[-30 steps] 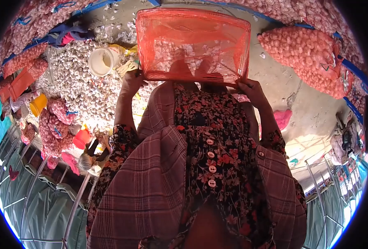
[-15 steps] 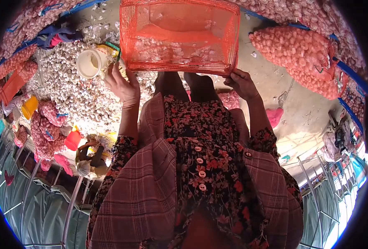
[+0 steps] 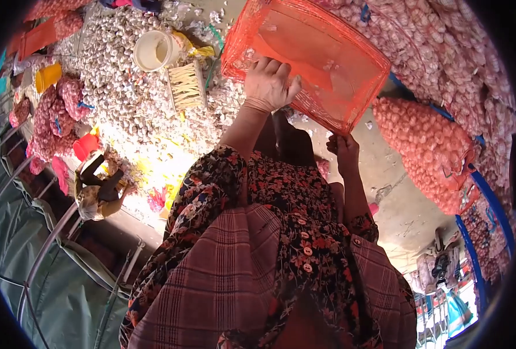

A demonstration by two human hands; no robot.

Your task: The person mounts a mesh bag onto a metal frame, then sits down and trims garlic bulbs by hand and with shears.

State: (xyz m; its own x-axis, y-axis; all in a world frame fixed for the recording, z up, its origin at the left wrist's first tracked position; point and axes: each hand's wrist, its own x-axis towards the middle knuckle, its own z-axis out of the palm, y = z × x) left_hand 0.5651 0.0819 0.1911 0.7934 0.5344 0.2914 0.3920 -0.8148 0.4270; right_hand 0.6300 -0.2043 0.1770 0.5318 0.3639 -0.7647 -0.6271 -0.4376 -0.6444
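One yellow bucket (image 3: pixel 48 78) is at far left, then a red bucket (image 3: pixel 84 148) with a co-worker (image 3: pixel 99 195) bent beside it. Next come loose garlic (image 3: pixel 109 87), a white bucket (image 3: pixel 146 51) and a slatted frame (image 3: pixel 186 87). The left hand (image 3: pixel 268 85) is over the lower left edge of the red net (image 3: pixel 322 64), fingers bent, thumb apart; whether they grip it, I cannot tell. The net slants between both hands. The right hand (image 3: pixel 346 150) pinches its lower corner. Rightmost, a full sack (image 3: pixel 425 152) lies near the net.

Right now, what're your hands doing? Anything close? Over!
Right hand grips corner of red mesh box. Left hand at its near edge. White bucket apart, on left.
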